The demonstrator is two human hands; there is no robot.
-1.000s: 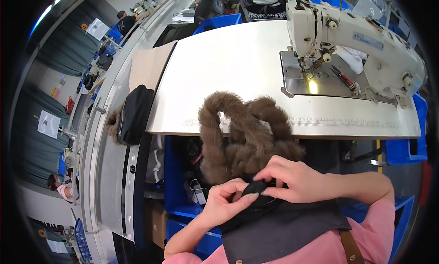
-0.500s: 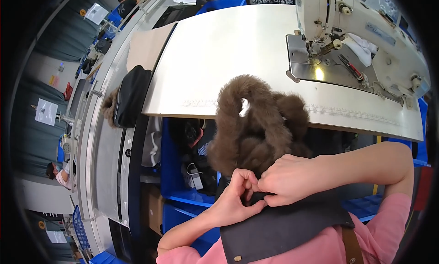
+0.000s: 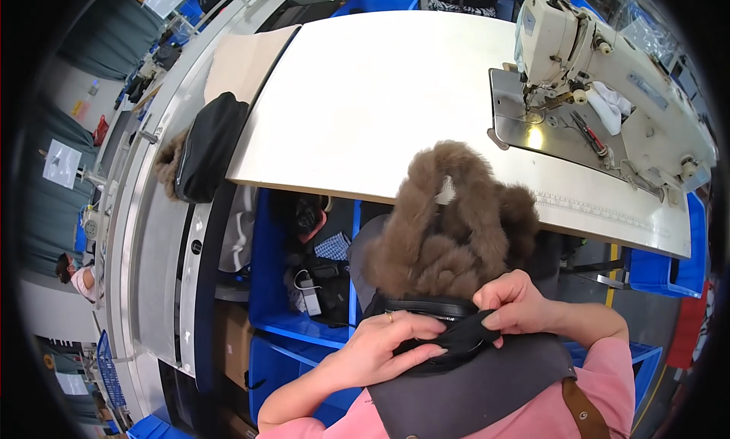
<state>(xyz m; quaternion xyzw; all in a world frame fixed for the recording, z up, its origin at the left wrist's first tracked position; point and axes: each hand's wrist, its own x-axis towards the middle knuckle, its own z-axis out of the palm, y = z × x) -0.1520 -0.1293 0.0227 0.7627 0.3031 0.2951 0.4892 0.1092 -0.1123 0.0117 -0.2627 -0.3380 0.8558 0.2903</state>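
Note:
A brown furry bag (image 3: 449, 268) with looping fur-covered handles leans against the front edge of the white table, close to my body. Its near end is black fabric with a zipper (image 3: 437, 308) curving across it. My left hand (image 3: 376, 348) closes over the left part of this black fabric, thumb below and fingers on top. At the right end of the fabric, my right hand (image 3: 517, 306) pinches a black edge between thumb and fingers. A dark grey apron (image 3: 471, 386) lies beneath both hands.
On the right of the white table (image 3: 357, 97) stands a sewing machine (image 3: 559, 39), with red-handled thread snips (image 3: 589, 132) on its metal plate. Another black bag with brown fur (image 3: 213, 150) lies at the left. Below the table are blue bins (image 3: 266, 287). Another person (image 3: 80, 278) sits far left.
My hands, close together before, have moved apart along the black fabric, the right one to the right. The zippered end now shows. The view has shifted slightly.

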